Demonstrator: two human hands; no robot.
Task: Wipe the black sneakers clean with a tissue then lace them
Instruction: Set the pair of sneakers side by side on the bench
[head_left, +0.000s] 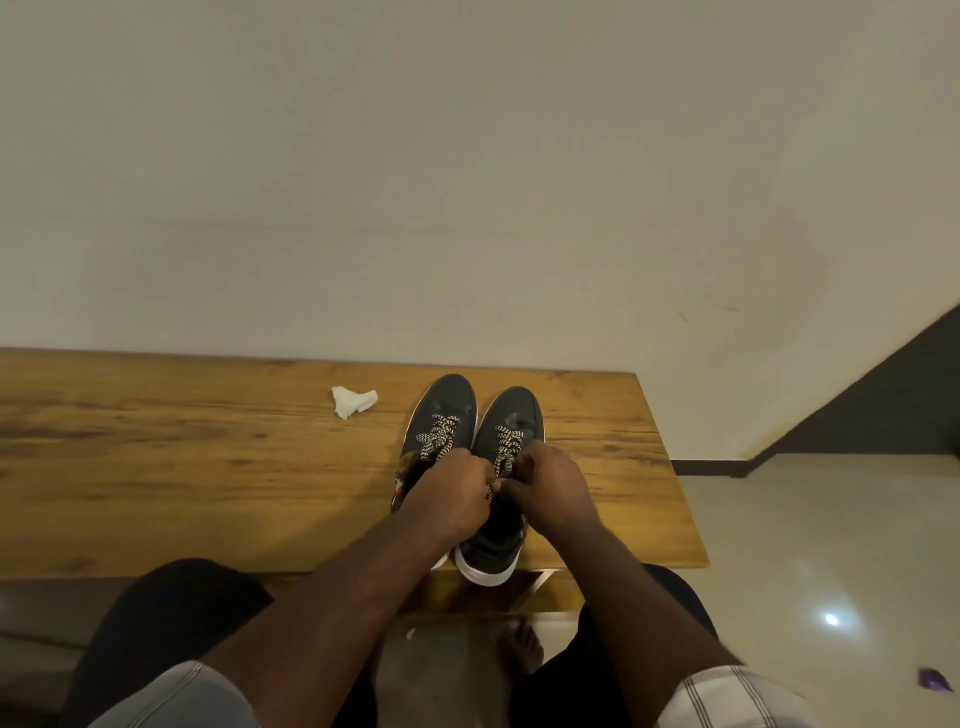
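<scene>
While both hands work over the right sneaker (506, 457):
Left hand (457, 496): grip pinching its lace (506, 449)
Right hand (550, 488): grip pinching same lace
Tissue (353, 401): crumpled on bench (208, 467), apart from left sneaker (441, 415)

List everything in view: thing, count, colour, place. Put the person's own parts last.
sneakers: two, black with white soles and black-and-white patterned laces, side by side on the table's right part, toes toward the wall.
tissue: one, white, crumpled, on the table left of the sneakers, apart from them.
table: one, brown wood, against the wall.
wall: one, off-white, behind the table.
floor: pale glossy tiles, at right.
wrapper: one small purple scrap, on the floor at lower right.
left hand: one, fingers closed on the right-hand sneaker's laces.
right hand: one, fingers closed on the same laces.
bare foot: one, under the table.
</scene>
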